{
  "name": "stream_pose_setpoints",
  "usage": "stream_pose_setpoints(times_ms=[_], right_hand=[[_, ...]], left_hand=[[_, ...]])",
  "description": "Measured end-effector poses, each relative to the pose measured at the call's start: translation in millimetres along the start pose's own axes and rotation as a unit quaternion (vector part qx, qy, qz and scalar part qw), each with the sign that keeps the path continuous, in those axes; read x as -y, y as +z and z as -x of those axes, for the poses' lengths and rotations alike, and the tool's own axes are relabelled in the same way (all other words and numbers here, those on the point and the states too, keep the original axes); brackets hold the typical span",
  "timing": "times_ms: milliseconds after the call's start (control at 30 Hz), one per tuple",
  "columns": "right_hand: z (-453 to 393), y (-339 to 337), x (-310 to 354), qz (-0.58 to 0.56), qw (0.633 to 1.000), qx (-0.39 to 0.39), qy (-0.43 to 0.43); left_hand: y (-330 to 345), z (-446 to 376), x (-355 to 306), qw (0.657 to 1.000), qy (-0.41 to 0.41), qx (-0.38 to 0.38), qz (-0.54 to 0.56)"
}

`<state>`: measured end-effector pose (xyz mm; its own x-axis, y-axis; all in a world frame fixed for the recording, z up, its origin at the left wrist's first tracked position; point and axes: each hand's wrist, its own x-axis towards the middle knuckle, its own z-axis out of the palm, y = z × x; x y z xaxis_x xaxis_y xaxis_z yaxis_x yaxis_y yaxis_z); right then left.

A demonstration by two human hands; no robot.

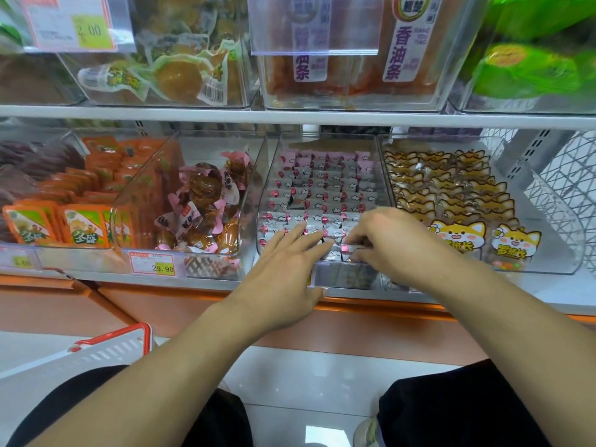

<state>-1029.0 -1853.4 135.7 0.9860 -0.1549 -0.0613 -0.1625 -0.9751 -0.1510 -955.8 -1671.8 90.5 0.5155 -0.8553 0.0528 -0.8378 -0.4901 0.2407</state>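
Shelf (96, 279): white metal, the lower of two tiers, carrying a row of clear bins side by side.
Clear bin (268, 188): rigid transparent plastic with a rounded front rim, standing between a bin of pink-wrapped brown snacks (203, 201) and a bin of dog-face packets (451, 195).
Grey-and-pink packets (322, 188): small, flat, crinkly foil pillows with pink ends, standing in tidy rows from the back of the clear bin to the front.
Left hand (283, 262): flat and spread, fingers straight, resting on the front rows at the left side. It grips nothing.
Right hand (396, 240): fingers curled downward, apparently pinching one packet at the front row.
Front packet (350, 248): just behind the front rim, under the right fingertips, with its long axis across the bin. It lies just right of the left fingertips, so the right hand is the nearer one and likely seats it while the left steadies the rows.
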Motion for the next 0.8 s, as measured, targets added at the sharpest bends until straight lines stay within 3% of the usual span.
stream_pose_setpoints(times_ms=[100,233,333,433,500,600,700,800], right_hand=[[-0.8,2.7,4.8,-0.021,0.999,0.001,0.032],[1.8,4.9,-2.0,-0.148,0.981,-0.117,0.046],[5.3,2.0,-6.6,-0.25,0.932,-0.256,0.055],[4.6,-5.3,-11.3,-0.381,0.853,-0.342,0.099],[3.2,-8.4,-9.4,-0.531,0.773,-0.322,0.128],[2.0,-8.5,-1.8,-0.717,0.642,-0.218,0.163],[1.7,-5.9,-3.1,-0.778,0.584,-0.166,0.164],[0.4,-5.3,-6.2,-0.799,0.561,-0.131,0.176]], left_hand=[[0.1,-1.1,-0.1,1.0,-0.005,0.004,-0.01],[-2.1,-0.5,1.7,1.0,-0.003,0.004,-0.006],[-2.3,0.4,2.0,1.0,-0.007,0.0,0.015],[-7.1,0.8,-3.4,0.983,-0.052,-0.073,0.159],[-15.4,-0.2,-7.2,0.943,-0.101,-0.137,0.287],[-28.5,-2.4,-6.0,0.853,-0.167,-0.178,0.462],[-33.7,-2.4,-1.2,0.771,-0.213,-0.185,0.571],[-36.1,-2.3,2.3,0.658,-0.25,-0.171,0.689]])
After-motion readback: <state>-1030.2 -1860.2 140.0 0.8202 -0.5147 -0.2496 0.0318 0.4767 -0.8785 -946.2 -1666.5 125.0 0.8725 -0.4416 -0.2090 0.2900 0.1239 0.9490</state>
